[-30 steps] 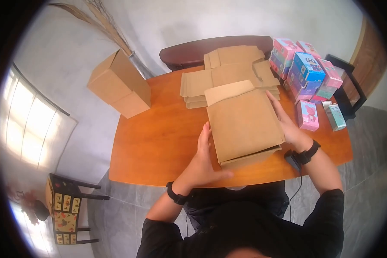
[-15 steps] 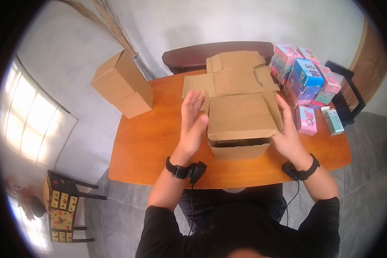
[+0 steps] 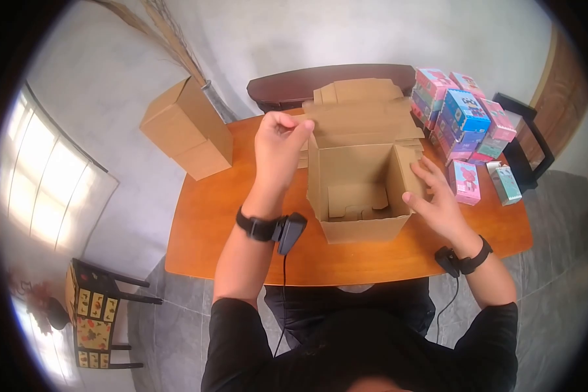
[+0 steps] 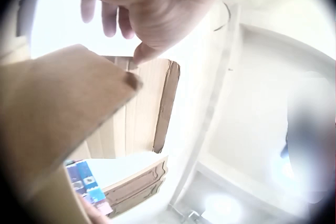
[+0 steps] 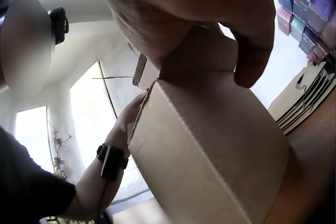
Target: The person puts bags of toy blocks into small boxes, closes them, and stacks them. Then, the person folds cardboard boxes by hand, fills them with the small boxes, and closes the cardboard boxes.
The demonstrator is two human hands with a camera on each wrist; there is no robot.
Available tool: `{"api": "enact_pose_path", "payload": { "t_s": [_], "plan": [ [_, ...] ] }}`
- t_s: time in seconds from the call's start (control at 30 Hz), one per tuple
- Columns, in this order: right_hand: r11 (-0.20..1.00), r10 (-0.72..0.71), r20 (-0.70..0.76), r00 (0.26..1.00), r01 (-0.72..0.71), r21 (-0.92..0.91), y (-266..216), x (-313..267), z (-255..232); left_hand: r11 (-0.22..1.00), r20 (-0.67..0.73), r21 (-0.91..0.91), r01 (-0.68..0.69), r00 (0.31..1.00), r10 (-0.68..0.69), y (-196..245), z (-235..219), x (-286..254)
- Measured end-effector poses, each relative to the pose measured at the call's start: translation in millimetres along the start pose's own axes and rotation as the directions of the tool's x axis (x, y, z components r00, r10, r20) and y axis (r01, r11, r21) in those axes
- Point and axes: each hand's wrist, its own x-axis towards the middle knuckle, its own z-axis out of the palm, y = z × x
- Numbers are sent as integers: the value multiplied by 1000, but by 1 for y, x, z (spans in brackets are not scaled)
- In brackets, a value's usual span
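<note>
Swinging the lid (image 3: 366,124) up off the box (image 3: 362,230); curling the left hand (image 3: 276,147) at its corner, not clearly pinching; curving the right hand (image 3: 441,204) around the side flap (image 3: 408,171).

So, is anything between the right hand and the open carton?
Nothing visible: the right hand is at the carton's right side flap. The colourful boxes stand farther right, and the flat cardboard lies beyond the carton.
</note>
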Motion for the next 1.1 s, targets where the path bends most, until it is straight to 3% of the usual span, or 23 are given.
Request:
{"api": "enact_pose_path", "payload": {
  "t_s": [0.03, 0.07, 0.17, 0.23, 0.3, 0.37, 0.4, 0.47, 0.57, 0.6, 0.67, 0.73, 0.8, 0.83, 0.87, 0.93, 0.97, 1.03, 1.1],
  "plan": [
    [1000, -1, 0, 1000, 1, -1, -1, 0, 0, 996, -60, -31, 80, 995, -81, -4, 1, 6],
    [998, 27, 35, 999, -28, 47, -3, 1, -1, 996, -61, -32, 78, 995, -79, -8, 2, 10],
    [997, 43, 106, 993, -49, 63, -3, 6, -2, 985, 166, 137, 103, 978, -126, -22, 5, 13],
    [998, 38, 144, 989, -43, 37, -8, 7, 0, 984, 197, 171, 57, 976, -91, -30, 5, 5],
    [955, 65, 242, 968, -131, 266, -18, 8, 3, 979, 222, 205, 16, 973, -62, -34, 1, -1],
    [946, 76, 243, 967, -147, 290, -15, 8, 7, 972, 345, -21, 235, 914, -214, -34, -9, -4],
    [936, 83, 244, 966, -159, 313, -13, 8, 10, 971, 342, -21, 236, 915, -215, -33, -10, -7],
    [933, 64, 208, 976, -133, 335, -10, 5, 16, 900, 305, -216, 379, 902, -307, -30, -12, -14],
    [929, 48, 158, 986, -102, 357, -1, 3, 22, 894, 356, -155, 421, 868, -347, -49, -35, -22],
    [929, 50, 147, 988, -99, 355, 2, 2, 22, 892, 362, -153, 424, 865, -349, -58, -35, -27],
    [923, 49, 143, 989, -100, 372, -2, 2, 22, 962, 343, 7, 273, 903, -259, -78, -34, -37],
    [916, 49, 138, 989, -99, 388, -3, 2, 24, 969, 369, 28, 247, 898, -240, -94, -35, -42],
    [928, 11, 125, 992, -57, 369, 0, 3, 25, 954, 241, -178, 242, 951, -196, -97, -27, -44],
    [929, 18, 120, 993, -61, 365, 0, 4, 25, 973, 203, -167, 161, 971, -126, -98, -22, -44],
    [930, -9, 137, 990, -42, 364, -1, 4, 25, 971, 209, -172, 165, 969, -128, -90, -15, -45],
    [934, -29, 151, 988, -27, 357, -2, 5, 24, 996, 302, 76, 38, 951, -60, -76, -2, -49],
    [929, -6, 166, 986, -56, 365, -4, 5, 23, 997, 308, 70, 39, 950, -59, -78, -2, -50],
    [924, 21, 173, 985, -85, 373, -7, 5, 22, 945, 341, -190, 267, 920, -192, -84, -5, -51],
    [911, 73, 204, 976, -149, 385, -8, 4, 22, 928, 330, -233, 291, 921, -206, -84, -1, -53]
  ]
}}
